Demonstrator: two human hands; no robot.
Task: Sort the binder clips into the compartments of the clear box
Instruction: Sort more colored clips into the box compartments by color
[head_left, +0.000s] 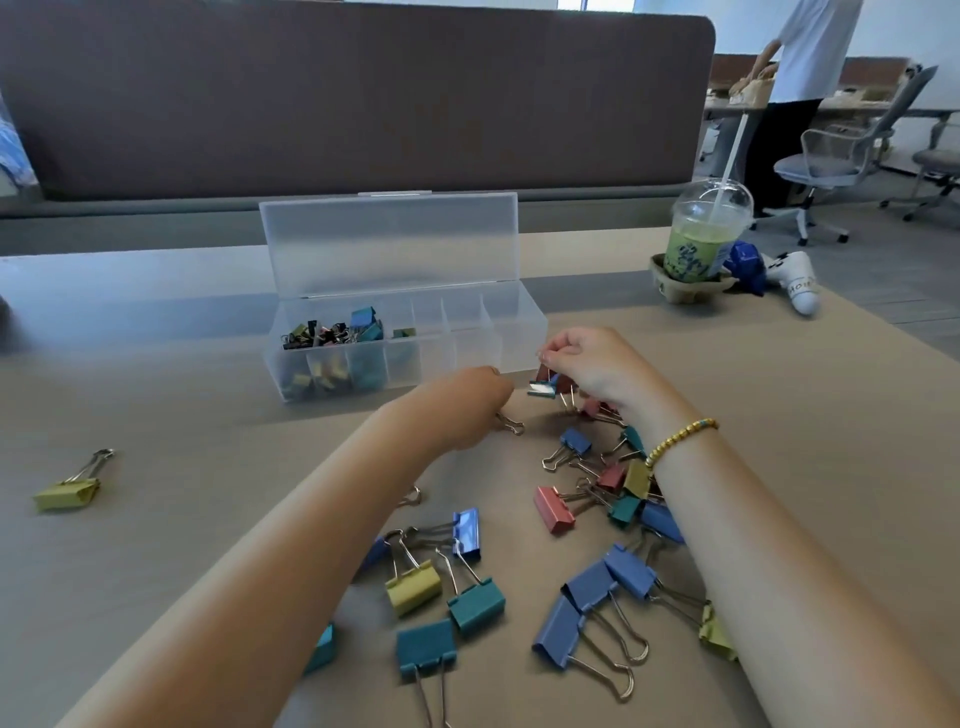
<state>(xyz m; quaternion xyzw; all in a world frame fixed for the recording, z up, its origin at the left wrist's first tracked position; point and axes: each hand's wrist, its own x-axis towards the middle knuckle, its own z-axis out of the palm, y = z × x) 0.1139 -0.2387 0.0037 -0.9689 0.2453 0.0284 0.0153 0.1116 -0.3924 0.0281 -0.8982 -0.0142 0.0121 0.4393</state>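
Note:
The clear box (511, 332) stands open on the table, its lid upright. Its left compartments hold several small mixed-colour binder clips (337, 332); the right ones look bare. My right hand (592, 369) is raised just right of the box and pinches the wire handle of a small clip, with a red, blue and teal cluster (548, 385) hanging under the fingers. My left hand (462, 410) is curled down on the table over a clip whose wire handle (511, 423) pokes out. A pile of large and small clips (519, 561) lies between my forearms. One yellow clip (67, 491) lies far left.
An iced green drink (701, 244) with a straw sits in a cardboard holder at the back right, beside a blue packet (745, 265) and a white object (800, 286). A brown partition (363, 93) runs behind the table. A person (805, 78) stands near office chairs (836, 150).

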